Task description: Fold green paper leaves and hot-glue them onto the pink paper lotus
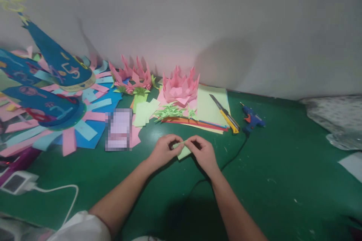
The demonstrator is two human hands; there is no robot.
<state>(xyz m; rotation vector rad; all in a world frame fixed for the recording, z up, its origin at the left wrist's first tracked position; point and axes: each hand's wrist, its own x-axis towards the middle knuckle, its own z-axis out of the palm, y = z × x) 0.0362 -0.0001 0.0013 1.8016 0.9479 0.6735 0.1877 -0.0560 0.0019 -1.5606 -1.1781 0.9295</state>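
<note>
Over the green table, my left hand (167, 148) and my right hand (203, 151) pinch a small light-green piece of paper (184, 153) between thumbs and fingertips. It looks folded; its upper edge is partly hidden by my fingers. Just beyond lie small folded green paper leaves (171, 111) on a stack of coloured paper (212, 105). A pink paper lotus (181, 86) sits on that stack, and a second pink paper flower (131, 77) stands to its left. Light-green paper squares (144, 113) lie past my left hand.
A yellow utility knife (226, 116) rests on the stack's right edge. Beside it is a blue glue gun (251, 118), its cord running toward me under my right arm. Blue paper cone hats (59, 58) crowd the left, near a blurred-out phone-like object (118, 129) and a white charger (19, 182).
</note>
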